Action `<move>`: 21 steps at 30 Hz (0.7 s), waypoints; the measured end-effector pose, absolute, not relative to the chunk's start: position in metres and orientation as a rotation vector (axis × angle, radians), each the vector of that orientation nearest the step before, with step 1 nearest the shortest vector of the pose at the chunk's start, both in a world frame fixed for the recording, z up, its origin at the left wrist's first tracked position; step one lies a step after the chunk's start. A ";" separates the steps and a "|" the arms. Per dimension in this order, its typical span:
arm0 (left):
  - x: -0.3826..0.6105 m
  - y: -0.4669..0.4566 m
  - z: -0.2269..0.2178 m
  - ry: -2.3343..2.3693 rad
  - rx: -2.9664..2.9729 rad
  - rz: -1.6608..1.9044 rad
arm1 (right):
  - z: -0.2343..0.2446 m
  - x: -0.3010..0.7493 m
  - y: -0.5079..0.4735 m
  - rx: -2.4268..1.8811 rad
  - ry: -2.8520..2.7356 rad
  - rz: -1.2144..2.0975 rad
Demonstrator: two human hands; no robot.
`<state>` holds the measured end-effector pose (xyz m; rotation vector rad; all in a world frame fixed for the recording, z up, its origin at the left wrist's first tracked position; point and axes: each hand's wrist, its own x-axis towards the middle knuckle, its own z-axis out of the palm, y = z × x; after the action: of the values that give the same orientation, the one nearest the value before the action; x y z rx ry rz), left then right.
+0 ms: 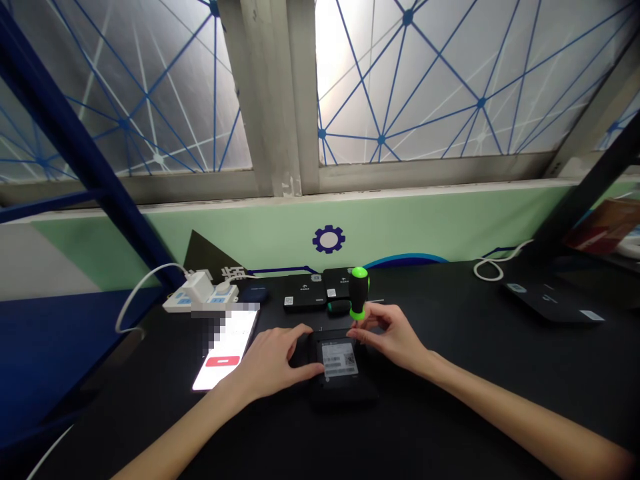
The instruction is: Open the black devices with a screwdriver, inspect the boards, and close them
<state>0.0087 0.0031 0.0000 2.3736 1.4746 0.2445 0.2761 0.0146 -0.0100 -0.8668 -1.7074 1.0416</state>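
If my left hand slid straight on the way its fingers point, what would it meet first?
The left hand rests on the black box; onward it would probably cross its white label toward the right hand holding the screwdriver.

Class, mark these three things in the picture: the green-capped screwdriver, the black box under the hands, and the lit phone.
screwdriver (359, 290), head view, on its black handle.
black box (340, 359), head view, on its white label.
phone (235, 347), head view, on its lit screen.

The screwdriver (359, 292) tip is hidden behind the right fingers (371, 325); left of the left fingers (295, 335), the phone (227, 348) screen is partly blurred.
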 end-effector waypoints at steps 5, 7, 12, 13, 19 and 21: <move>0.009 0.002 0.001 1.476 2.365 0.242 | -0.004 0.279 0.014 -0.894 -1.803 0.959; 0.009 0.002 0.002 1.466 2.370 0.242 | -0.001 0.281 0.013 -0.895 -1.870 0.923; 0.010 0.002 0.003 1.454 2.379 0.245 | 0.001 0.281 0.011 -0.839 -1.935 0.986; 0.010 0.002 0.003 1.455 2.377 0.243 | 0.000 0.281 0.011 -0.838 -1.920 0.989; 0.009 0.002 0.003 1.462 2.372 0.224 | -0.011 0.276 0.016 -0.907 -1.721 1.166; 0.010 0.002 0.004 1.460 2.370 0.227 | -0.012 0.276 0.017 -0.924 -1.641 1.234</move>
<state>0.0099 0.0018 0.0035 2.3702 1.4599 0.2272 0.2762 0.0174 -0.0122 -0.9237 -1.6407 1.2335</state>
